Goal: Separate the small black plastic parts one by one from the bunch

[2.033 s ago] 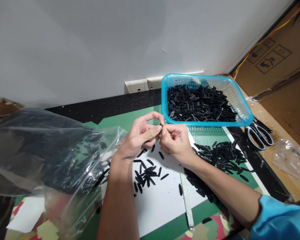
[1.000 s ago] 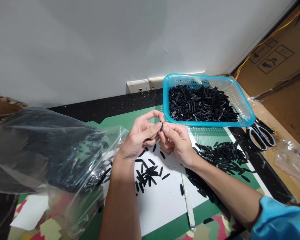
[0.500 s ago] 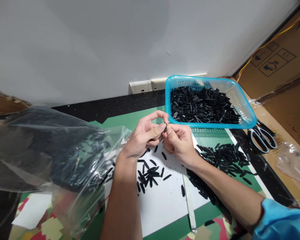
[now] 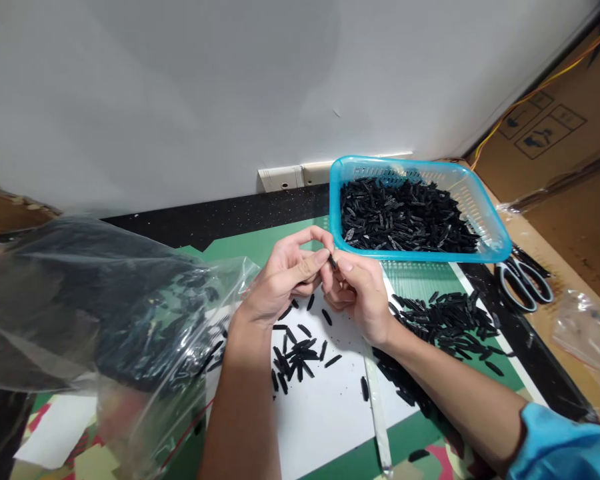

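Between the fingertips of both hands is a small black elongated piece (image 4: 333, 263). My left hand (image 4: 291, 270) pinches it from the left with thumb and forefinger. My right hand (image 4: 361, 288) is closed on its right side, the thumb against it. Below the hands, a loose heap of similar black pieces (image 4: 296, 358) lies on a white sheet (image 4: 325, 407). Just behind my right hand stands a blue plastic basket (image 4: 336, 220) holding many more of them. Another pile of black pieces (image 4: 445, 323) spreads to the right, partly hidden by my right forearm.
A clear zip bag (image 4: 145, 320) with black contents covers the left side. A narrow pale strip (image 4: 377, 407) lies on the white sheet. Scissors (image 4: 523, 283) and a small clear bag (image 4: 583, 327) rest at the right. Behind are a wall socket (image 4: 283, 179) and a cardboard box (image 4: 570, 153).
The black piece has turned slightly between my fingertips, showing more of its length. My right thumb has shifted a little; both hands stay in nearly the same place.
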{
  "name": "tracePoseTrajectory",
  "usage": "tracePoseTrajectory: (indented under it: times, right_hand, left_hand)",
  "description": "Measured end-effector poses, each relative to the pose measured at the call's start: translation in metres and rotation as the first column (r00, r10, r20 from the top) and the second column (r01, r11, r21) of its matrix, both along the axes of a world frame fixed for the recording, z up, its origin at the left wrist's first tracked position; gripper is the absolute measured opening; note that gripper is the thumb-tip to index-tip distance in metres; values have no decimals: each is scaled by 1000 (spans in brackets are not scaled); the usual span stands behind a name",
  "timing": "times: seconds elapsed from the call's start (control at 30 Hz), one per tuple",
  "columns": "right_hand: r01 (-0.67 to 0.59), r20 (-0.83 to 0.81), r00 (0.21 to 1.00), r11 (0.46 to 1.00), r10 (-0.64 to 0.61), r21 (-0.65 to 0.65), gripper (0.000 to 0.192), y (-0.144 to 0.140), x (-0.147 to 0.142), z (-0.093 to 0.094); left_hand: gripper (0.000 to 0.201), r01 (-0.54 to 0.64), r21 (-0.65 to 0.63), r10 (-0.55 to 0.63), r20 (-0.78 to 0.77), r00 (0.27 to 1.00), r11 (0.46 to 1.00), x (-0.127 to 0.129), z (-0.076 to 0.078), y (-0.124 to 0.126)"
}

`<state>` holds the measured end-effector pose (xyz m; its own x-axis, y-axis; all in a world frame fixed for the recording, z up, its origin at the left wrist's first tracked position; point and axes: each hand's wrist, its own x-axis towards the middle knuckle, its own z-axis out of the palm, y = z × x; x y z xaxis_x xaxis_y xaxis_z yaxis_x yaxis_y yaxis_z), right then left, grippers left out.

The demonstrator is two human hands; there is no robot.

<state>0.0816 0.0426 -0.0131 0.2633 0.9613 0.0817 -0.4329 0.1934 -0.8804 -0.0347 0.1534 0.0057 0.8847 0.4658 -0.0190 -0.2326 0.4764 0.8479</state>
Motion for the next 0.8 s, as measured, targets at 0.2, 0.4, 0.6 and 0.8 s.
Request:
tracePoseTrajectory:
  times: [0.2, 0.4, 0.6, 0.8]
  right_hand:
    - [4, 6, 1000, 999, -4, 35, 42, -3, 1, -3]
    - [8, 30, 999, 997, -11, 77, 43, -3, 1, -5]
    - [8, 57, 998, 995, -14, 102, 44, -1, 0, -5]
    - [19, 100, 995, 996, -28, 87, 45, 1, 0, -8]
  left_hand:
    - [20, 22, 8, -22, 20, 1000, 1000, -1, -3, 1]
    - [19, 20, 8, -21, 30, 999, 1000, 0, -2, 0]
    - [16, 13, 1, -13, 25, 1000, 1000, -1, 0, -1]
    - [16, 18, -1, -18, 26, 1000, 1000, -1, -1, -1]
